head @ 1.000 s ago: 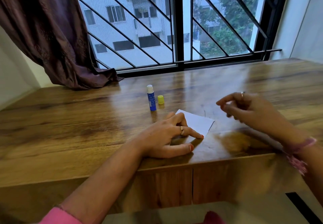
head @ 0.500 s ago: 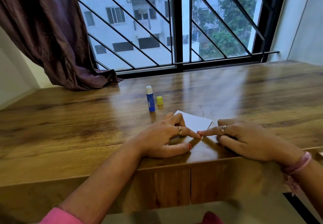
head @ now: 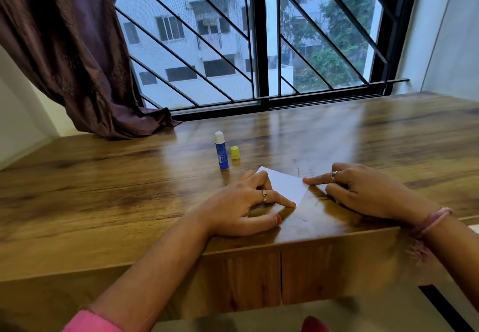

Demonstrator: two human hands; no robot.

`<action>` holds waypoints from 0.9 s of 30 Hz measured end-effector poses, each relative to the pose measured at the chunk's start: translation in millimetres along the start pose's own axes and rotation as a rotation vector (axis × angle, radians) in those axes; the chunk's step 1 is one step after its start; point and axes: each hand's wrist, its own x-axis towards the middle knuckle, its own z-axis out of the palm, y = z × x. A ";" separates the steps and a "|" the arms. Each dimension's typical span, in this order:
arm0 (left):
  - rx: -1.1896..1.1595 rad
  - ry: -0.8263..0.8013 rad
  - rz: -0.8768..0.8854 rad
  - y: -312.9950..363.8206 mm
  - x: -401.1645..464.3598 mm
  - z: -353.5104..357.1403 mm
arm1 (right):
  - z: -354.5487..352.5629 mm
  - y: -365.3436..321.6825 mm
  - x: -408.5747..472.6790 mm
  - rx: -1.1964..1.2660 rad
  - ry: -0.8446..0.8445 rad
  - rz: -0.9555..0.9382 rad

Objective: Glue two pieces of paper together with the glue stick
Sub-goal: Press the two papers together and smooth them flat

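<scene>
White paper (head: pixel 283 184) lies flat; uncapped blue glue stick (head: pixel 221 151) stands upright nearby.

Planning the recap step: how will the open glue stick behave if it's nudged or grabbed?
The glue stick stands upright, tall on a narrow base, so a sideways nudge probably tips it. Its round body would likely roll once down. The cap sits off beside it and the white glue tip is bare, so a grip near the top may smear; hold the blue barrel.

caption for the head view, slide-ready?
Both hands press white paper flat on the table; glue stick stands uncapped.
</scene>
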 end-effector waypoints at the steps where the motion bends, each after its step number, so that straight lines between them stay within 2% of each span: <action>1: -0.005 0.009 0.003 0.1 0.0 0.0 | 0.8 0.4 -0.1 0.000 0.001 0.001; 8: -0.024 0.140 0.049 -1.4 -2.1 -1.3 | 5.6 -9.5 -5.4 -0.084 0.080 -0.027; 13: 0.030 0.238 -0.024 -9.5 -5.3 -5.9 | 8.0 -26.2 -14.2 -0.116 0.152 -0.013; 17: 0.112 0.254 -0.111 -16.3 -4.0 -3.1 | 7.5 -46.7 -22.4 0.063 0.138 -0.042; 23: 0.100 0.202 -0.199 -20.6 -3.0 0.1 | 3.7 -57.4 -25.7 0.332 -0.068 -0.086; 27: 0.129 0.211 -0.195 -19.1 -2.9 -0.6 | 0.0 -39.4 -21.5 0.404 -0.003 0.003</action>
